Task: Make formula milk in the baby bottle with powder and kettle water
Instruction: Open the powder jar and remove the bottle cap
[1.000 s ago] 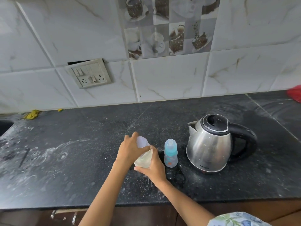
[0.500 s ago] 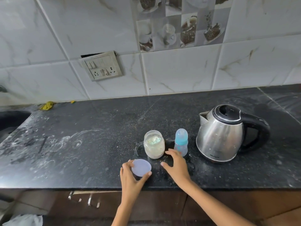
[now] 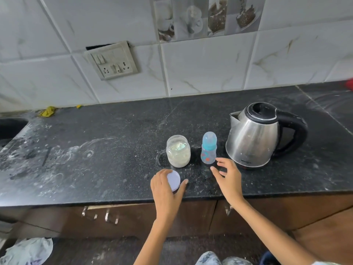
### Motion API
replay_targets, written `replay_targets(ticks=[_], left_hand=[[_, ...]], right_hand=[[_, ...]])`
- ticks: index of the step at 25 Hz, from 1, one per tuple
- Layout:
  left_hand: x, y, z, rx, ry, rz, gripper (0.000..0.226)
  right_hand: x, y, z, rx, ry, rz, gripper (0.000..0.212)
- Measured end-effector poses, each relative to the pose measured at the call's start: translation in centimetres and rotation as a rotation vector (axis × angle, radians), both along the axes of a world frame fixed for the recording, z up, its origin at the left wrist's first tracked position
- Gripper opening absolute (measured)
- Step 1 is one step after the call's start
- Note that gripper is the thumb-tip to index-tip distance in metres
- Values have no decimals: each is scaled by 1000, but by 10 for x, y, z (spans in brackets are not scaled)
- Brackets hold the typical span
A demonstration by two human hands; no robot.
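Observation:
A clear jar of pale formula powder (image 3: 178, 151) stands uncapped on the black counter (image 3: 107, 153), a small scoop lying inside it. To its right stands the small baby bottle (image 3: 209, 148) with its blue cap on. A steel kettle (image 3: 254, 138) with a black handle and lid stands right of the bottle. My left hand (image 3: 166, 190) holds the jar's white lid (image 3: 174, 181) flat on the counter near the front edge. My right hand (image 3: 228, 178) hovers with fingers spread just below the bottle, not touching it.
A switch and socket plate (image 3: 112, 61) sits on the tiled wall. A dark sink (image 3: 9, 129) lies at the far left, with a yellow scrap (image 3: 47, 111) behind it. Brown drawers with metal handles (image 3: 100, 216) are under the counter. White smears cover the counter's left part.
A second ago both hands were twisting the lid off the jar. The lid came off in my left hand and went down near the front edge. My right hand let go of the jar and shifted toward the bottle.

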State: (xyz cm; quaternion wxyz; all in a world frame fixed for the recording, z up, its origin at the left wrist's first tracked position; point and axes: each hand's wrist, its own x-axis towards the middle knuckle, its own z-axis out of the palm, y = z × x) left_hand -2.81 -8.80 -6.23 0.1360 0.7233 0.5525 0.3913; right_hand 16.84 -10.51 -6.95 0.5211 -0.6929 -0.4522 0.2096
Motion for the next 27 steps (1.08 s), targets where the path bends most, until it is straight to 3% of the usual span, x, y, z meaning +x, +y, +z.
replay_targets(ticks=[3,6,9,11,14,20,23,27], left_hand=[[39,5,23,73,-102,-219,41],[79,37,43,-91,-192,-398,65],[103,74,55,-266,-115,-522,84],[109,94,57,-299,-20,-573,81],[110,112,57,-290,40,-577,65],[121,94,50,-233,14,-411,59],[126,83,48,-162,121,-250,54],[131,84,54,-211,141,-204,55]], right_hand=[[6,17,-5,-42,81,4,65],[16,38,-9,-100,146,121,86],[23,52,-9,-96,185,268,78],[30,60,-10,-101,202,303,64],[38,66,-12,-110,233,295,52],[23,66,-24,6,209,168,43],[15,68,-19,38,82,91,41],[11,71,-20,-37,-57,4,46]])
